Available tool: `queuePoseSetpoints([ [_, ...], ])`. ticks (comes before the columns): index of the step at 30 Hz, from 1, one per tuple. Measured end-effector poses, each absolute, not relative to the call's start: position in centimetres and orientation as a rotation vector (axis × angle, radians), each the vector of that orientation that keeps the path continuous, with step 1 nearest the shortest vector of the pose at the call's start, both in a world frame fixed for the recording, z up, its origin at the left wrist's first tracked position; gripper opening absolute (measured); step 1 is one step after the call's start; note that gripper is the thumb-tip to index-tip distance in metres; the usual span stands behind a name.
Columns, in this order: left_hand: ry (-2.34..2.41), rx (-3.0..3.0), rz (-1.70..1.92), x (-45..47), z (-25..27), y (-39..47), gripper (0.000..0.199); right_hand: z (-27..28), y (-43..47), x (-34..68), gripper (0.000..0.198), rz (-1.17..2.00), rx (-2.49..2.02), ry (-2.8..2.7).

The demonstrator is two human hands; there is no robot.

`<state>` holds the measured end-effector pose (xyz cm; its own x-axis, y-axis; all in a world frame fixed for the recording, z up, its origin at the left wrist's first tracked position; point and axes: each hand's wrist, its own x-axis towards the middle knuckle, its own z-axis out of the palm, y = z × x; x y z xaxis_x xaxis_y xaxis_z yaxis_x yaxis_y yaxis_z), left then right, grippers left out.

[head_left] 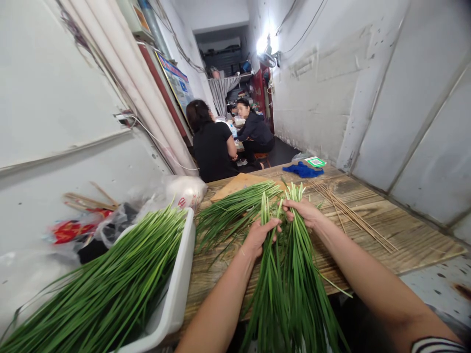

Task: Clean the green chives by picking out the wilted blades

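My left hand (259,234) is closed round a thin bunch of garlic chives (270,279), pale stem ends up and green leaves hanging over the table's near edge. Beside it, my right hand (300,212) grips a thicker bunch of garlic chives (303,274) in the same way. The fingertips of both hands nearly meet between the bunches; whether they touch I cannot tell. Behind my hands, a pile of chives (235,206) lies on the wooden table (375,215). To the left, a white plastic bin (178,279) holds many more chives (121,269).
Thin wooden sticks (353,215) lie on the table's right side. A blue cloth (303,169) and a green-edged card (315,162) are at the far edge. Plastic bags (184,189) stand behind the bin. Two people (215,142) sit beyond the table.
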<state>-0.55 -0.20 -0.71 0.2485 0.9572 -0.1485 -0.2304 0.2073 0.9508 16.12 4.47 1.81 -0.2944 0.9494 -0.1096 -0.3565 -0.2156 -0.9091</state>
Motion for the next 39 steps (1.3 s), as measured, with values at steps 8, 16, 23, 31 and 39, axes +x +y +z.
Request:
queuePoseSetpoints([
  [8, 0.920, 0.961, 0.988, -0.7, -1.0, 0.1, 0.042, 1.4, 4.6, 16.1, 0.027, 1.663, -0.983, -1.109],
  [16, 0.848, 0.903, 0.964, -0.8, -0.7, 0.1, 0.047, 1.0, 5.0, 16.0, 0.029, 1.609, -1.138, -1.018],
  [23, 0.899, 0.906, 0.967, -0.7, -1.2, 0.4, 0.046, 1.4, 4.8, 16.1, 0.026, 1.678, -1.077, -0.948],
  [31, 0.914, 0.939, 0.950, -0.5, -1.3, 0.5, 0.043, 1.3, 4.5, 16.3, 0.030, 1.655, -1.048, -1.102],
  [39, 0.692, 0.720, 0.870, -1.0, -2.0, 1.6, 0.028, 1.7, 4.3, 16.3, 0.022, 1.673, -0.916, -1.072],
])
